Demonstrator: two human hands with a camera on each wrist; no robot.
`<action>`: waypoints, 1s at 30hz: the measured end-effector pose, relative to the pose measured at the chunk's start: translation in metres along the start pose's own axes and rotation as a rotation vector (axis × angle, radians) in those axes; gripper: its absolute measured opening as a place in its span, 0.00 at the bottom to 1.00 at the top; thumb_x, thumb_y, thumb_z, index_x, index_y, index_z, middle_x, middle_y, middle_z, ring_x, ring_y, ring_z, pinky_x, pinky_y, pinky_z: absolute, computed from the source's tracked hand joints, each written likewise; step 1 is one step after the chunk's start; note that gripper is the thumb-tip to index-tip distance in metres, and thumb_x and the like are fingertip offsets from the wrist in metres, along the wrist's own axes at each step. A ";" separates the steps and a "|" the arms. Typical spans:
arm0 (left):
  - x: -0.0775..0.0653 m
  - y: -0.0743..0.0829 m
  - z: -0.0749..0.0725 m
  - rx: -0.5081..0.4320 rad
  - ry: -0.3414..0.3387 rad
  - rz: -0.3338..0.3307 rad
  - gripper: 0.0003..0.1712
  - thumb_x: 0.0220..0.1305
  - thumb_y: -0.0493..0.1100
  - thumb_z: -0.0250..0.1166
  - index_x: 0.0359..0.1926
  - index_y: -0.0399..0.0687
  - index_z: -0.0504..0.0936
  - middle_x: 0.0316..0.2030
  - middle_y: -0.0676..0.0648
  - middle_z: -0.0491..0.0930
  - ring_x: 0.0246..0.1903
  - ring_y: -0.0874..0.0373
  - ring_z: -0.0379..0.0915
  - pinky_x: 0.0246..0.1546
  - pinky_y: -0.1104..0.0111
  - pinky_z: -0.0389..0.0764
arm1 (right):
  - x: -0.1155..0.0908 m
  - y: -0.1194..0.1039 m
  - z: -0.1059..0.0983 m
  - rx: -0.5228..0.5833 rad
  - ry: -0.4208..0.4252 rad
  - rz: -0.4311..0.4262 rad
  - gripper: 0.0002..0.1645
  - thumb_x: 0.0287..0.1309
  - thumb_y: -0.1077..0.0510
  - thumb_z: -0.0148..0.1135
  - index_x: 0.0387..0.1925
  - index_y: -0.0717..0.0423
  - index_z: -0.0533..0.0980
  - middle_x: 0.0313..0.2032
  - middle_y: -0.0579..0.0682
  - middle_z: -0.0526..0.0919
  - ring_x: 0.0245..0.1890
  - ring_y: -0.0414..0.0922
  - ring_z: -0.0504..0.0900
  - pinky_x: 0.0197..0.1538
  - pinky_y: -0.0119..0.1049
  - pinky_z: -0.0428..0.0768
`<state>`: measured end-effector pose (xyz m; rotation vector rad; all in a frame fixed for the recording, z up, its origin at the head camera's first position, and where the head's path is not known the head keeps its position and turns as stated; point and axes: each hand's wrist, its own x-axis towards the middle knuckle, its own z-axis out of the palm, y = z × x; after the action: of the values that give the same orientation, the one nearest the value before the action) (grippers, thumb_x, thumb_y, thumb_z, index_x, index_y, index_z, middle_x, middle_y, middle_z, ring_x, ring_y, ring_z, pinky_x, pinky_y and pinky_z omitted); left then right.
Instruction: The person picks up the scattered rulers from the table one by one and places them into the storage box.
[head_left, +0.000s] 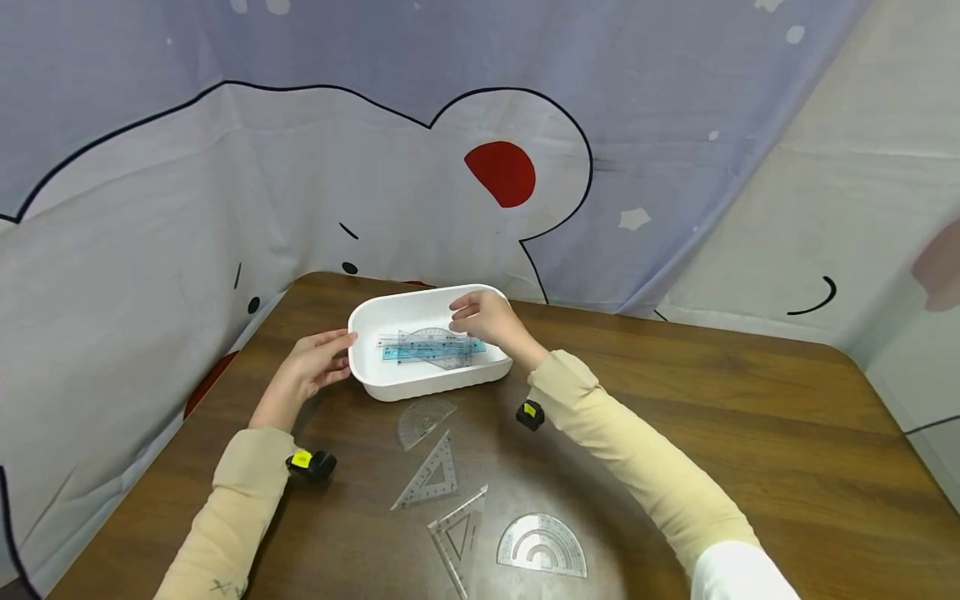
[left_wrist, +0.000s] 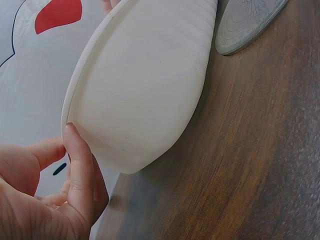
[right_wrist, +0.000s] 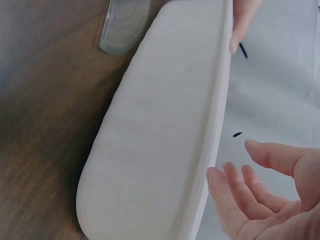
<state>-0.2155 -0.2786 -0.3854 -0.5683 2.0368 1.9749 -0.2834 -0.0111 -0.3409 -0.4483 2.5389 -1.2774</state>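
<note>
White plastic tub (head_left: 420, 388): On the far side of the wooden table (head_left: 750, 417), where we see a blue ruler (head_left: 396, 353) and a clear protractor (head_left: 431, 335) overlapping on its floor.
Left hand (head_left: 318, 360): Fingers bent, thumb and forefinger pinching the rim at the tub's left end.
Right hand (head_left: 491, 321): Above the tub's right end, thumb and loosely bent fingers well apart, nothing in their hold.
Loose geometry tools: 2 more protractors (head_left: 426, 421) (head_left: 542, 546) and 2 triangular set squares (head_left: 452, 477) (head_left: 475, 533) on the near side.
Steadying the tub: We judge this the step in hand; a light pinch should spare the wall from flexing, and the right hand does best kept high of the rim.
Head view: Only here do we see the tub's contents and the set squares.
Wrist views: The left shows us the pinch up close; the right bares the thumb-to-finger gap, though we cannot tell whether a fingertip touches the rim.
</note>
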 end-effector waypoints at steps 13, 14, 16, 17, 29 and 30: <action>0.000 0.000 0.000 -0.001 0.004 -0.001 0.38 0.69 0.49 0.58 0.73 0.42 0.54 0.39 0.52 0.71 0.26 0.69 0.72 0.30 0.81 0.82 | -0.028 -0.003 0.003 0.022 -0.005 -0.143 0.22 0.52 0.60 0.70 0.50 0.60 0.78 0.44 0.58 0.86 0.43 0.49 0.85 0.40 0.33 0.84; 0.000 0.000 0.000 -0.002 0.003 0.000 0.38 0.69 0.49 0.58 0.73 0.42 0.54 0.39 0.52 0.71 0.26 0.69 0.72 0.30 0.81 0.82 | -0.031 -0.003 0.004 0.012 -0.004 -0.150 0.22 0.51 0.60 0.70 0.50 0.59 0.79 0.43 0.57 0.86 0.43 0.49 0.85 0.40 0.33 0.84; 0.000 0.000 0.000 -0.006 -0.002 0.003 0.38 0.69 0.49 0.58 0.73 0.42 0.54 0.39 0.52 0.71 0.25 0.69 0.72 0.29 0.80 0.82 | -0.037 -0.003 0.006 -0.010 -0.004 -0.161 0.21 0.51 0.60 0.71 0.48 0.58 0.80 0.42 0.56 0.86 0.42 0.49 0.86 0.39 0.32 0.83; 0.000 0.000 0.001 -0.008 -0.002 0.004 0.38 0.68 0.49 0.58 0.73 0.42 0.54 0.39 0.52 0.71 0.25 0.69 0.72 0.29 0.80 0.82 | -0.040 -0.004 0.008 -0.024 -0.004 -0.164 0.20 0.50 0.60 0.71 0.47 0.57 0.80 0.41 0.55 0.87 0.40 0.48 0.86 0.38 0.31 0.83; 0.000 -0.001 0.000 0.000 0.011 0.004 0.37 0.69 0.49 0.58 0.73 0.42 0.56 0.36 0.53 0.72 0.25 0.69 0.72 0.30 0.80 0.82 | -0.068 -0.002 0.015 0.004 -0.089 -0.124 0.16 0.49 0.60 0.72 0.42 0.61 0.83 0.34 0.55 0.87 0.30 0.44 0.85 0.32 0.30 0.84; 0.000 -0.001 0.000 0.000 0.011 0.005 0.37 0.69 0.49 0.58 0.73 0.42 0.56 0.36 0.53 0.72 0.25 0.69 0.72 0.30 0.80 0.83 | -0.069 -0.001 0.016 0.017 -0.102 -0.114 0.16 0.49 0.61 0.72 0.42 0.62 0.83 0.33 0.55 0.87 0.30 0.45 0.85 0.32 0.31 0.84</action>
<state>-0.2151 -0.2786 -0.3861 -0.5760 2.0466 1.9782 -0.2143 0.0037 -0.3429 -0.6453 2.4479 -1.2790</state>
